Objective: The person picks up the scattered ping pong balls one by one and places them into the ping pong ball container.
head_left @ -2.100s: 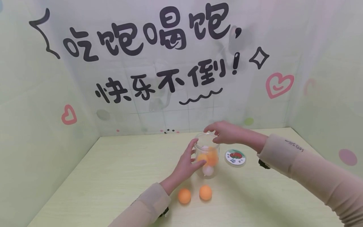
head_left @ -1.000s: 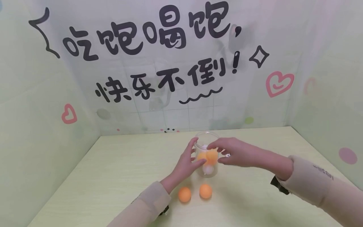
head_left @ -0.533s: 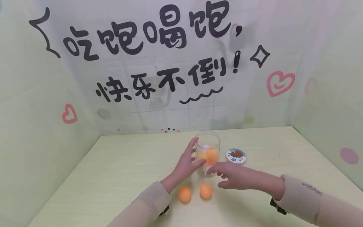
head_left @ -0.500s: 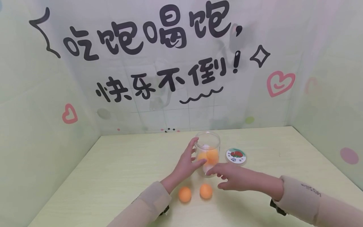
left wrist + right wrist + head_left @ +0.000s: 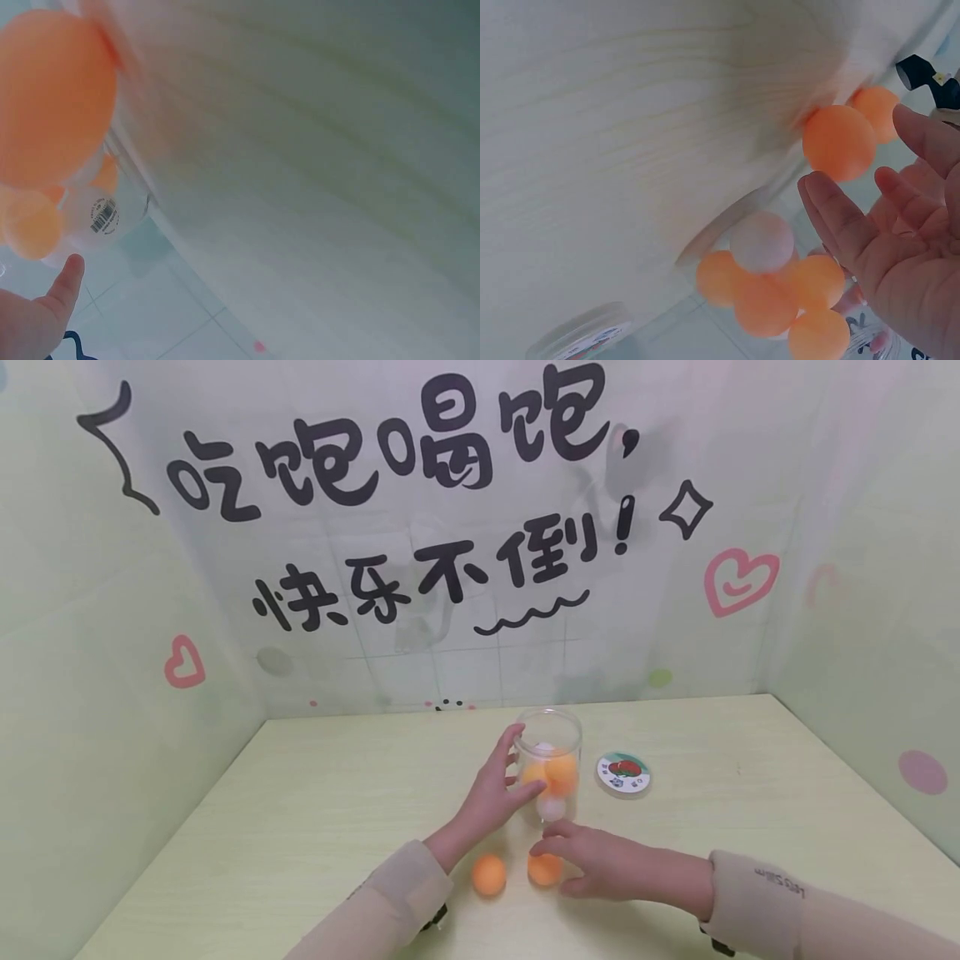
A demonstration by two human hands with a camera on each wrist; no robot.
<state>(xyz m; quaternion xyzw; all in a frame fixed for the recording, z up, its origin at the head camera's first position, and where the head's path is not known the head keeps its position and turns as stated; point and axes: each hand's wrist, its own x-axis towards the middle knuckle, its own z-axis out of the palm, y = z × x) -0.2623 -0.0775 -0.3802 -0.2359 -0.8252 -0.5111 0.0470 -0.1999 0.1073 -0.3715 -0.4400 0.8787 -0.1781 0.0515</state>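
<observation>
A clear jar [image 5: 557,731] without its lid stands on the table, with several orange and white ping-pong balls [image 5: 562,772] inside. My left hand [image 5: 491,793] holds the jar from its left side, thumb across the front. Two orange ping-pong balls lie on the table before the jar. Over the right-hand ball [image 5: 543,870] my right hand [image 5: 600,860] reaches, fingers spread and nearly straight. In the right wrist view a gap shows between its fingers and that ball [image 5: 838,142]. The other loose ball [image 5: 489,875] rests near my left wrist.
A round lid [image 5: 624,774] with a red and green picture lies to the right of the jar. Behind the pale wooden table [image 5: 337,827] hangs a curtain [image 5: 420,635] with black lettering, and similar sheets enclose both sides.
My right hand has come down from the jar's mouth, past its right side, to the right-hand loose ball. My left hand, the jar and the two loose balls have stayed in place.
</observation>
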